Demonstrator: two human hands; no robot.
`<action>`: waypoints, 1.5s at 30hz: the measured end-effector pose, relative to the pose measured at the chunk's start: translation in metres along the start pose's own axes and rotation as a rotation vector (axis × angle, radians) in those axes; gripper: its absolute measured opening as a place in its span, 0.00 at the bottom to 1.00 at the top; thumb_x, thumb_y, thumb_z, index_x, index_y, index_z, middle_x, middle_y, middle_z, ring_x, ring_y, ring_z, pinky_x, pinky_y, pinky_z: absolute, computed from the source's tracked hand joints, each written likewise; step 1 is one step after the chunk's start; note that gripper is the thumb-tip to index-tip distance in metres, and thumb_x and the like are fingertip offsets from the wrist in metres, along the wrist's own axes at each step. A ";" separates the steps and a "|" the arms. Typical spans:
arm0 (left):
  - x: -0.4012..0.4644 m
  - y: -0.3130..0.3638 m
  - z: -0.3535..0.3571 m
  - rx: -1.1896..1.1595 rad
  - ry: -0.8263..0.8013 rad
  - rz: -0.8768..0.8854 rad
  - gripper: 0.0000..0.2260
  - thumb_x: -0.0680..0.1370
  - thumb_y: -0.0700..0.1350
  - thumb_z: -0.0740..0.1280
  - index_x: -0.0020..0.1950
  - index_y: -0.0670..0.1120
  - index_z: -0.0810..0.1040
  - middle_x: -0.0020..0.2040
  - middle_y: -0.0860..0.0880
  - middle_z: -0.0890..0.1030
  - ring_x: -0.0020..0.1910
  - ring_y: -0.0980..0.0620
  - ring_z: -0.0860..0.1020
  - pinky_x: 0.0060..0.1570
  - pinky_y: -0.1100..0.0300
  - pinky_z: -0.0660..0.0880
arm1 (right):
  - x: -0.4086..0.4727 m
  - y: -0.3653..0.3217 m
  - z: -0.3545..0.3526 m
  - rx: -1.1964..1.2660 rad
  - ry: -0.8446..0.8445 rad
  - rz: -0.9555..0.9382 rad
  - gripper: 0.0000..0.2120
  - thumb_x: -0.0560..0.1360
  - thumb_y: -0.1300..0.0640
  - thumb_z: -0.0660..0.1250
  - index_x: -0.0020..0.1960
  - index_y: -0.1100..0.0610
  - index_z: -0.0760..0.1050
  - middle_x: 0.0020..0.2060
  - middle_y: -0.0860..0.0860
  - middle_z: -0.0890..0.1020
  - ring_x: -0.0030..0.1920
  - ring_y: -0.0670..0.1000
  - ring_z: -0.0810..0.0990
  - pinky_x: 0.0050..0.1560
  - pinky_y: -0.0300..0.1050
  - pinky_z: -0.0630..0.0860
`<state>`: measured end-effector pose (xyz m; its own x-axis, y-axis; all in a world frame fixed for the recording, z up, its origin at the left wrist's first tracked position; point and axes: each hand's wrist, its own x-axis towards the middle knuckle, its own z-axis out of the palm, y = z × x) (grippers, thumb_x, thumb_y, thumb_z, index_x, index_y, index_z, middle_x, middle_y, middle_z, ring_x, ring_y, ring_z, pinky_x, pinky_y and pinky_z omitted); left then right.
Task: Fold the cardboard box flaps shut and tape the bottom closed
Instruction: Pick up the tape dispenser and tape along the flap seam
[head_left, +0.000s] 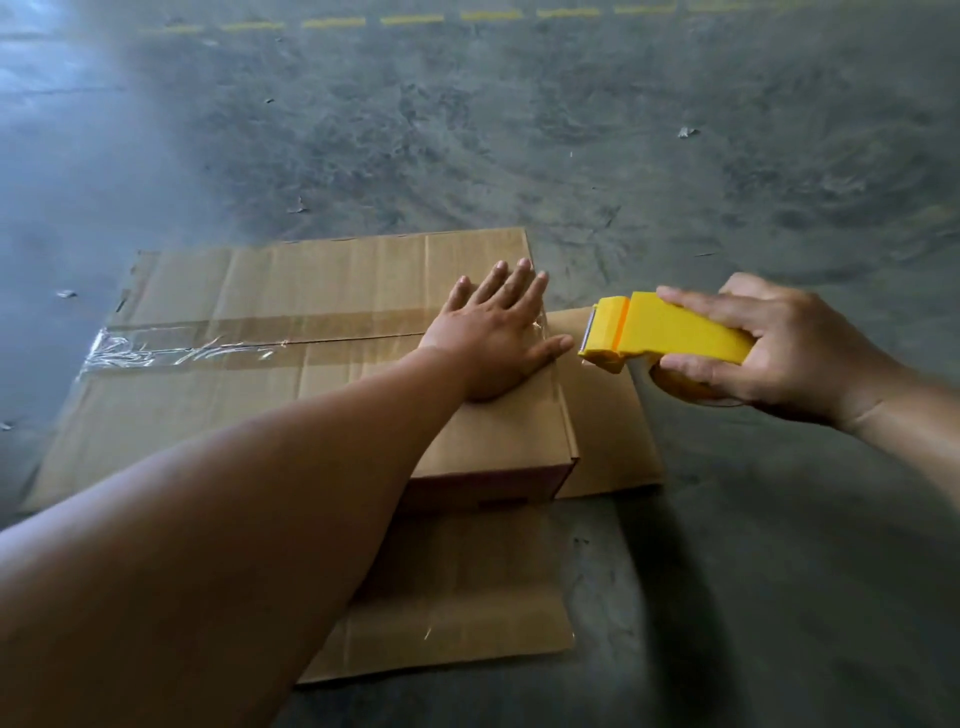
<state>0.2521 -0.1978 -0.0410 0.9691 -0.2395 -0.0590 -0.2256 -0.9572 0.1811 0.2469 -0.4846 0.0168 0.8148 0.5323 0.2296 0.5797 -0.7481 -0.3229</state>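
left hand (498, 332) flat, fingers straight on taped cardboard box (322, 395); right hand (789, 348) fingers grip yellow tape dispenser (670, 332)

Tape roll (680, 387): our right hand (795, 353) mostly hides it.
Box seam (353, 340): our left hand (493, 338) covers its right end.

box (322, 395): brown cardboard, on the floor, top flaps folded shut
tape (208, 340): clear strip along the centre seam, wrinkled at the left end
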 end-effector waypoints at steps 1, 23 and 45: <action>-0.004 0.001 -0.001 -0.044 0.049 -0.036 0.38 0.78 0.71 0.47 0.82 0.51 0.48 0.83 0.50 0.47 0.81 0.52 0.44 0.79 0.46 0.45 | 0.001 -0.007 -0.001 0.009 0.003 -0.004 0.34 0.66 0.30 0.63 0.70 0.41 0.71 0.39 0.49 0.71 0.35 0.49 0.72 0.38 0.42 0.68; -0.117 -0.085 -0.013 0.079 -0.077 -0.041 0.41 0.72 0.79 0.43 0.79 0.62 0.37 0.81 0.53 0.36 0.79 0.51 0.34 0.77 0.41 0.40 | 0.040 -0.072 0.046 0.131 0.019 0.137 0.35 0.66 0.28 0.61 0.70 0.42 0.70 0.37 0.48 0.71 0.37 0.46 0.72 0.38 0.37 0.66; -0.113 -0.084 -0.039 -1.364 0.081 -0.482 0.31 0.79 0.69 0.54 0.44 0.48 0.88 0.48 0.47 0.86 0.54 0.49 0.81 0.64 0.50 0.71 | 0.062 -0.160 0.038 0.566 0.063 0.117 0.31 0.69 0.33 0.66 0.68 0.42 0.72 0.65 0.43 0.76 0.64 0.37 0.73 0.65 0.36 0.68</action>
<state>0.1658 -0.0840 -0.0116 0.9353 0.1086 -0.3368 0.3421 -0.0331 0.9391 0.2046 -0.3165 0.0479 0.8820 0.4211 0.2113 0.4094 -0.4630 -0.7861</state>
